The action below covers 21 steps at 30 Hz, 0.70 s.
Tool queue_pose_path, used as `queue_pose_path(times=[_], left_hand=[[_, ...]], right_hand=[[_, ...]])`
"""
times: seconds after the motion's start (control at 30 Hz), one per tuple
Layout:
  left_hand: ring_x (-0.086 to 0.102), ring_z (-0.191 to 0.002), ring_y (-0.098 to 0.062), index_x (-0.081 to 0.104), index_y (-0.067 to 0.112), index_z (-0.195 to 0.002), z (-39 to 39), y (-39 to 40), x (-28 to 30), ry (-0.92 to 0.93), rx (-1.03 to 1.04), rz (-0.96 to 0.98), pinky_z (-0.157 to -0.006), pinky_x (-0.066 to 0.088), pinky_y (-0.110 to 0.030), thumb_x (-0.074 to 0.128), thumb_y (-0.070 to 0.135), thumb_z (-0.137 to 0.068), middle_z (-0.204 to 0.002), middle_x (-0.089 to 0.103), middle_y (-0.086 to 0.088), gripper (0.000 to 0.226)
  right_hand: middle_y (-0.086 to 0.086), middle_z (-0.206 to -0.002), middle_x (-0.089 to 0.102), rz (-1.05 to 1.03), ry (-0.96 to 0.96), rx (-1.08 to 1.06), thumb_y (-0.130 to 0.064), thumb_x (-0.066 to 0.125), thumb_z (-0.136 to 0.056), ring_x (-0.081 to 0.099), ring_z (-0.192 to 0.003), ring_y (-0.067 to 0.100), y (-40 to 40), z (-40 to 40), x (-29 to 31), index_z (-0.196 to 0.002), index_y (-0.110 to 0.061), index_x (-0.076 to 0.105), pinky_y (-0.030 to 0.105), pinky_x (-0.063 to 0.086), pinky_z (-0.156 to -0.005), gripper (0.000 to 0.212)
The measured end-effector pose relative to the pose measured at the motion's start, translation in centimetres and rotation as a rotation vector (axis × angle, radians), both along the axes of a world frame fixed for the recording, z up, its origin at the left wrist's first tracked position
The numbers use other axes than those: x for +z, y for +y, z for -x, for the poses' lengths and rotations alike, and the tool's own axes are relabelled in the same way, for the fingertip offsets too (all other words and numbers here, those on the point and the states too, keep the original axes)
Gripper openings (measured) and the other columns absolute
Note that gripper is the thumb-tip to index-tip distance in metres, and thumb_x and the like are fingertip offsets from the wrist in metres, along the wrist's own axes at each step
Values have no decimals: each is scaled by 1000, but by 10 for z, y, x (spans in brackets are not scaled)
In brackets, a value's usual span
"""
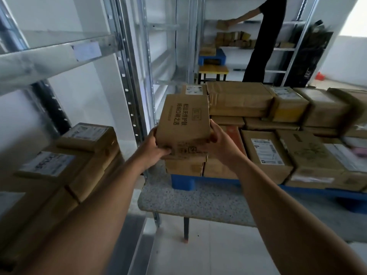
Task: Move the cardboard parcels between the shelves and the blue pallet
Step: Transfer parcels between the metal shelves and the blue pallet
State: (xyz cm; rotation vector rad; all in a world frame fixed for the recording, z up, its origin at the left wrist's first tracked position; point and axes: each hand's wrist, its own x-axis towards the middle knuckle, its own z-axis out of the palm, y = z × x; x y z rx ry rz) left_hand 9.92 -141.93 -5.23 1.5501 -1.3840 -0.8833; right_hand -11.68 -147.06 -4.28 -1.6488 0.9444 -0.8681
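A cardboard parcel with black printed characters is held between both hands at the left end of the parcel stack. My left hand grips its lower left corner, and my right hand grips its right side. It sits just above other parcels piled on the blue pallet. The pallet lies on a speckled grey table. On the left, more labelled parcels fill a lower level of the metal shelves.
A shelf upright stands between the left shelves and the pallet. A person in black handles small boxes at the far shelves. A yellow stool with a blue crate stands in the background. Pale tiled floor lies below.
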Motion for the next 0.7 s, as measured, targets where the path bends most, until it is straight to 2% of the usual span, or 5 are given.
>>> queue_pose_path(times=[0.17, 0.33, 0.43, 0.53, 0.7], left_hand=[[47, -114, -13, 26, 16, -144, -3, -34, -9, -45, -6, -27, -91, 41, -23, 68, 6, -82, -120, 50, 5, 75], [50, -108, -10, 27, 21, -142, -7, -52, -28, -24, -35, -87, -61, 41, 2, 69, 8, -82, -104, 53, 19, 74], [48, -102, 0, 24, 28, -143, -7, -55, -39, -57, -65, -134, -64, 41, 2, 71, 17, -81, -111, 52, 22, 78], [49, -106, -8, 33, 19, -140, -7, -60, -49, -126, -22, -145, -62, 37, 5, 70, 11, -82, -112, 54, 10, 69], [45, -103, -6, 39, 18, -137, -8, -69, -51, -177, -19, -173, -66, 36, -1, 67, 15, -84, -109, 52, 10, 60]], right_hand=[[-4, -129, 59, -39, 26, -42, -10, 76, -77, 56, -118, 13, -39, -5, -19, -148, -34, 26, 38, 52, -95, 89], [-4, -134, 54, -44, 148, -93, -11, 74, -78, 51, -122, 13, -59, -9, -45, -150, -34, 18, 33, 50, -94, 94], [-5, -128, 59, -21, 262, -103, -17, 76, -76, 56, -116, 14, -65, -7, -57, -149, -39, 17, 38, 51, -93, 96], [-3, -125, 61, 62, 458, -114, -35, 74, -76, 58, -114, 20, -69, -7, -65, -148, -36, 20, 42, 50, -94, 90], [1, -126, 59, 87, 490, -131, -39, 74, -72, 53, -117, 27, -77, -7, -68, -144, -34, 28, 48, 46, -96, 86]])
